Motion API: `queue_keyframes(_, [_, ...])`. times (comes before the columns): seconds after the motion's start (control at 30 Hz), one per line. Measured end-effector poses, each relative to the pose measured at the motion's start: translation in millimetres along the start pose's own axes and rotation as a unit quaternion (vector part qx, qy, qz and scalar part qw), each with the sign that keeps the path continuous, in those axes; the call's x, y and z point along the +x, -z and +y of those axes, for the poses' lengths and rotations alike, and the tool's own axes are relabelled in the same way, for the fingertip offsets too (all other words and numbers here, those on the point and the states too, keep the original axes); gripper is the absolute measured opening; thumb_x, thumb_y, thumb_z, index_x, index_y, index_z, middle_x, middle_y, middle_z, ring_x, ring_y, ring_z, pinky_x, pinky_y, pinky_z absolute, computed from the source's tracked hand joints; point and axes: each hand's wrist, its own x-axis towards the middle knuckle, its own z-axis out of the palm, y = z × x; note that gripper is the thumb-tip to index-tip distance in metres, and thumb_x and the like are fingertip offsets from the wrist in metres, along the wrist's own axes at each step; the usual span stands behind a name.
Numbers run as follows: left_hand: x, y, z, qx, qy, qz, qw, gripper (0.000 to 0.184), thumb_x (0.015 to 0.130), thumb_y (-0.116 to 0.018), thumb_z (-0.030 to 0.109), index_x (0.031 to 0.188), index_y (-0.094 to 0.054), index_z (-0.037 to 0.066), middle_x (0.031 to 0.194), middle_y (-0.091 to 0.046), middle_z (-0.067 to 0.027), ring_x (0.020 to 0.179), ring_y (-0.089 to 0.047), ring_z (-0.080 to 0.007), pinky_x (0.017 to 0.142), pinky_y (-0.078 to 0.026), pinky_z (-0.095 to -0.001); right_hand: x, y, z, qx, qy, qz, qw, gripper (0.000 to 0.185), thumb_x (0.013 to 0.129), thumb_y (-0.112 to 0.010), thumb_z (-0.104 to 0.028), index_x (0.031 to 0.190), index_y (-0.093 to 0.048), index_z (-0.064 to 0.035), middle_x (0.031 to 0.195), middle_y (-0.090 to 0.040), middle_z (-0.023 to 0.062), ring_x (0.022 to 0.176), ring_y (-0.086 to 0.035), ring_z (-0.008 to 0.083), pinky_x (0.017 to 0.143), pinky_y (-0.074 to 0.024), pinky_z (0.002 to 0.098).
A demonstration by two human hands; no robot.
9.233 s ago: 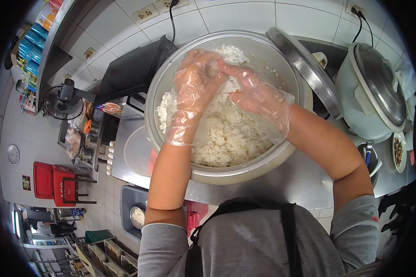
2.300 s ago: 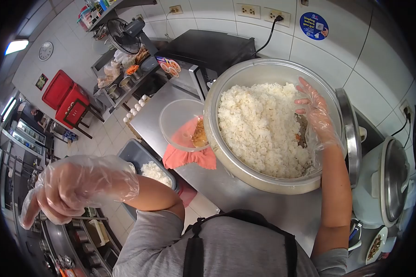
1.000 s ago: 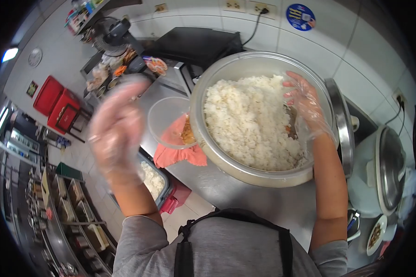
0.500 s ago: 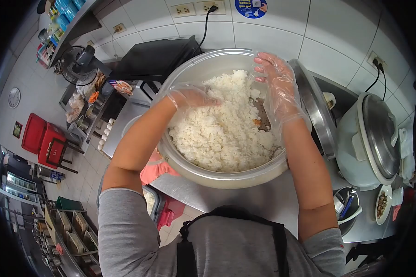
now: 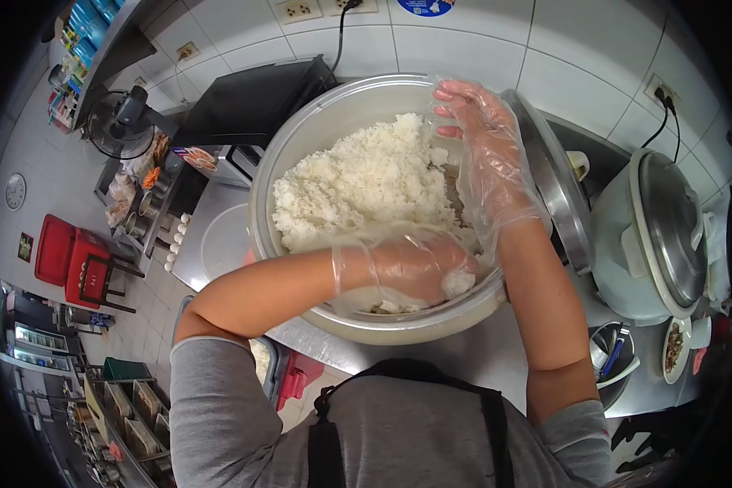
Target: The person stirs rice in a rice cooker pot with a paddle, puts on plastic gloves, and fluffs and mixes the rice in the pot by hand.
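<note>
A big round pot (image 5: 305, 114) holds a mound of cooked white rice (image 5: 366, 179). My left hand (image 5: 427, 264), in a clear plastic glove, reaches across the near side of the pot. Its fingers curl down around a clump of rice by the near-right wall. My right hand (image 5: 484, 134), gloved the same way, is at the pot's far-right rim. Its fingers stretch leftward over the inside, apart and without rice in them. Between the rice and the right wall, a patch of brownish pot bottom shows.
A metal lid (image 5: 553, 187) leans right of the pot. Beyond it stands a large rice cooker (image 5: 647, 236). A small plate of food (image 5: 676, 350) and a bowl of utensils (image 5: 614, 362) sit at right. Eggs (image 5: 176, 242) line the counter's left edge; a fan (image 5: 122, 122) stands further back.
My left hand has moved from the pot's left side to its near-right side, where it now grips rice. The pot has shifted slightly left and nearer in view. My right hand stays at the rim.
</note>
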Motion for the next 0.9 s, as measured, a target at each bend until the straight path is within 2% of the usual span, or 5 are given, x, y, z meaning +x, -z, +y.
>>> queue_keyframes(0.17, [-18.1,60.7,-15.3,0.011,-0.075,-0.072,0.995,0.048,0.08,-0.076,0.027,0.123,-0.064,0.01,0.121,-0.065,-0.0145,0.115,-0.06,-0.0289,0.103,-0.043,-0.0413,1.8,5.7,-3.4,0.05,-0.008,0.028,0.998,0.029,0.094,-0.061,-0.022,0.117,-0.064,-0.006,0.117,-0.065,0.0101,0.105,-0.06,0.0206,0.088,-0.049,0.0329])
queue_keyframes(0.3, [8.5,107.4,-35.4,0.006,0.086,0.03,0.996,0.046,0.083,-0.072,0.038,0.118,-0.069,0.009,0.113,-0.069,-0.0139,0.106,-0.064,-0.0292,0.096,-0.048,-0.0346,1.4,5.0,-5.4,0.085,-0.009,0.03,0.996,0.031,0.091,-0.063,-0.022,0.117,-0.062,-0.0049,0.118,-0.064,0.0107,0.106,-0.059,0.0212,0.09,-0.0473,0.0342])
queue_keyframes(0.37, [39.8,94.8,-45.2,0.106,0.146,0.073,0.981,0.044,0.087,-0.066,0.037,0.119,-0.068,0.006,0.106,-0.071,-0.0137,0.1,-0.066,-0.0305,0.091,-0.05,-0.0336,1.1,4.6,-6.2,0.088,-0.021,0.033,0.995,0.032,0.09,-0.063,-0.022,0.117,-0.062,-0.0041,0.119,-0.063,0.0109,0.106,-0.058,0.0213,0.091,-0.0466,0.0349])
queue_keyframes(0.5, [100.1,44.7,-89.0,0.161,0.062,0.119,0.978,0.045,0.088,-0.061,0.038,0.119,-0.066,0.006,0.116,-0.067,-0.0152,0.105,-0.063,-0.0291,0.091,-0.048,-0.0397,3.9,9.1,5.0,0.08,-0.017,0.037,0.996,0.03,0.091,-0.063,-0.019,0.116,-0.062,-0.0038,0.117,-0.064,0.011,0.105,-0.059,0.021,0.09,-0.0475,0.034])
queue_keyframes(0.9, [112.5,28.8,-77.4,0.333,0.092,-0.153,0.926,0.055,0.08,-0.067,0.033,0.13,-0.06,0.011,0.125,-0.062,-0.0149,0.117,-0.058,-0.0325,0.102,-0.044,-0.0422,5.7,6.3,5.2,0.048,-0.035,0.043,0.997,0.025,0.092,-0.061,-0.014,0.114,-0.062,-0.0019,0.112,-0.066,0.0108,0.101,-0.062,0.019,0.086,-0.0497,0.0308])
